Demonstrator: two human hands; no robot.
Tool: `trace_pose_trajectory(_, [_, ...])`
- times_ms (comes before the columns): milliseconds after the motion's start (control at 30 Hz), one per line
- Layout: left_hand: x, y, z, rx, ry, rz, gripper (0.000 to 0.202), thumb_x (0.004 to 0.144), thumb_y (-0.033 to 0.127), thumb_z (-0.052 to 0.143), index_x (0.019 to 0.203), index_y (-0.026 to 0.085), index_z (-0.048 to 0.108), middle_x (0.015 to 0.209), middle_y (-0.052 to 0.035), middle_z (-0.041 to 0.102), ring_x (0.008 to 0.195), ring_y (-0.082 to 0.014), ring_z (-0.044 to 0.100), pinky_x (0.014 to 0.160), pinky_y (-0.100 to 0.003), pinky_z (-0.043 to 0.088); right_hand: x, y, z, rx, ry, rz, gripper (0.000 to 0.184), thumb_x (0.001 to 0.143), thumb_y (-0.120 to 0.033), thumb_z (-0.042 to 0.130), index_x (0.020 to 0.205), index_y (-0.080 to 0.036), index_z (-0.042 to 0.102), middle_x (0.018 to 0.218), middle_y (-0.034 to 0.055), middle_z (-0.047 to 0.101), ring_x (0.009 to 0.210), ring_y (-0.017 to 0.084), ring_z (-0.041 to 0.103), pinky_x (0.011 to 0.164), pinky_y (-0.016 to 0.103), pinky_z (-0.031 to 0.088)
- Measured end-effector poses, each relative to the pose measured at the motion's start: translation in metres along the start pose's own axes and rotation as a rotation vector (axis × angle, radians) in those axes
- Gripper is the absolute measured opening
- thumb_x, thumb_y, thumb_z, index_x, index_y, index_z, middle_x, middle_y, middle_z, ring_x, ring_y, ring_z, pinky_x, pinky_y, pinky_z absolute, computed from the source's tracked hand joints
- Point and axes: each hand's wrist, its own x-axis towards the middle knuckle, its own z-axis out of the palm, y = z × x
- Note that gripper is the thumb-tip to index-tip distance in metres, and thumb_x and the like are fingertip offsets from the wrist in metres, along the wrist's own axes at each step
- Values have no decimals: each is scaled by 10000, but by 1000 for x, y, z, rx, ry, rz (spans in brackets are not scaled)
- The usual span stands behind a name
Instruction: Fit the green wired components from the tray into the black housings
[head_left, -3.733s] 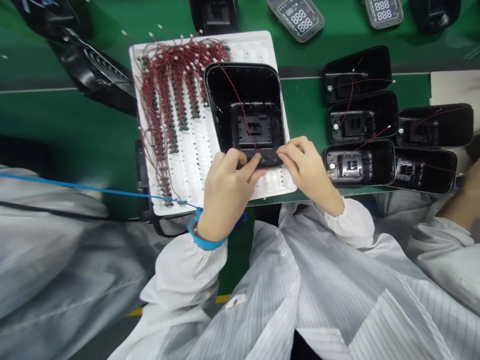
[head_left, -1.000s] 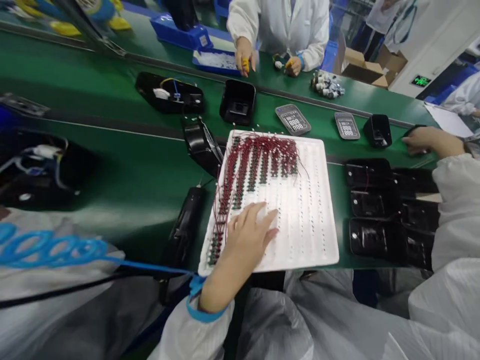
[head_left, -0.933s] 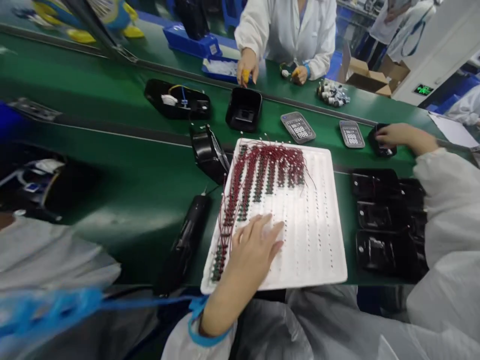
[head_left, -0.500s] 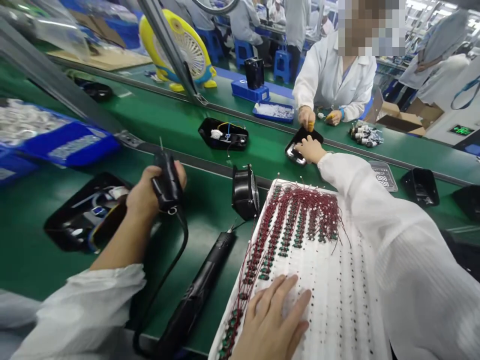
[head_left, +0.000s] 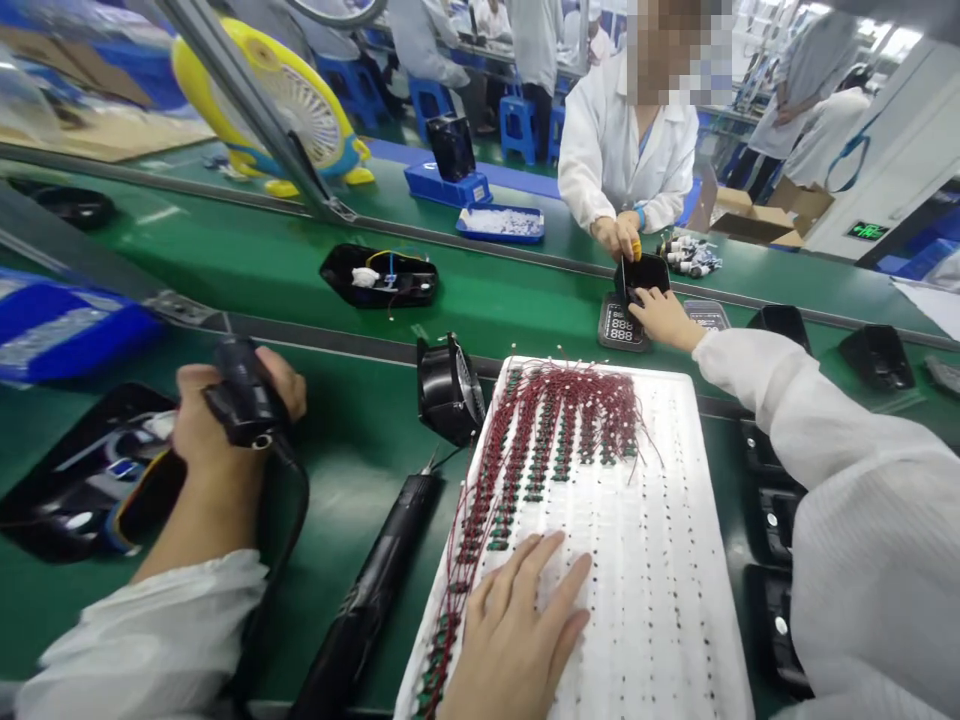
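My left hand (head_left: 517, 630) lies flat with fingers spread on a white tray (head_left: 675, 560), beside rows of small green parts with red wires (head_left: 555, 440). My right arm stretches across the tray to the far belt. There my right hand (head_left: 664, 318) grips a black housing (head_left: 643, 274), which stands tilted on its edge. A co-worker's hands (head_left: 619, 236), one with a yellow fingertip cover, sit just behind that housing. A grey display unit (head_left: 621, 326) lies under it.
At my left, another person's hand (head_left: 225, 420) holds a black power driver over an open black housing (head_left: 82, 480). A second driver (head_left: 375, 590) lies beside the tray, next to a small black fan (head_left: 448, 388). More black housings (head_left: 772, 500) line the tray's right side.
The view has swung up from the tray to the belt. My right hand let go of the earlier housing, reached far forward and tipped another up. My left hand settled flat on the tray.
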Motion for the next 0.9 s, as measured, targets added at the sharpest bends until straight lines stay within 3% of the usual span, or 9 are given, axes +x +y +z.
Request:
trace_pose_trajectory(67, [5,0,-5,21,-22,9,310,949,306,540,1153,429,738,1264,12,733,1161,-248,676,869,-426,543,-20,5,4,2,4,18,461,940,-105,499,1398,-65,537,1494,277,458,1284,340,496,981,416,437])
trace_pose_trajectory(200, [14,-7,-16,130,-130,162,320,957,250,558,1202,371,722,1301,-12,716,1186,-249,661,872,-396,538,-53,26,-11,14,6,50,443,948,-166,549,1373,-40,541,1371,275,555,1190,314,550,859,347,444])
trace_pose_trajectory(367, [27,-8,-22,224,-181,234,281,990,278,539,1181,336,737,1261,-67,732,1090,-269,699,802,-396,563,-98,58,-74,80,-81,8,345,956,-296,640,1271,-154,648,1175,136,712,1021,241,639,738,291,408])
trace_pose_trajectory(500, [35,-5,-25,238,-262,226,296,1015,321,510,1213,285,727,1288,-115,716,1086,-304,703,811,-435,597,-156,56,-130,172,-138,-39,322,881,-326,745,1146,-147,711,1050,100,747,906,208,664,726,286,404])
trace_pose_trajectory(633, [38,-6,-23,164,-296,244,331,1028,325,466,1270,258,681,1343,-160,652,1126,-348,676,851,-490,608,-237,24,-170,137,-46,63,278,908,-333,689,1103,-137,727,1001,97,748,882,178,671,719,280,394])
trace_pose_trajectory(733, [44,6,-26,40,-112,294,406,1027,349,477,1407,229,557,1400,-198,557,1213,-373,622,923,-533,596,-301,-19,-188,111,89,71,192,913,-291,672,1057,-171,715,965,103,750,858,218,681,667,291,378])
trace_pose_trajectory(800, [52,22,-34,-73,6,355,546,1029,389,496,1543,250,374,1443,-199,493,1289,-356,574,1001,-537,575,-334,-55,-191,125,129,49,142,933,-245,638,1044,-173,688,909,86,741,820,219,683,626,287,352])
trace_pose_trajectory(900, [66,43,-47,-214,61,431,708,1008,429,554,1609,320,195,1442,-165,474,1327,-322,548,1076,-517,549,-359,-110,-182,182,181,-57,163,972,-127,533,1078,-184,644,897,59,721,835,200,682,580,286,315])
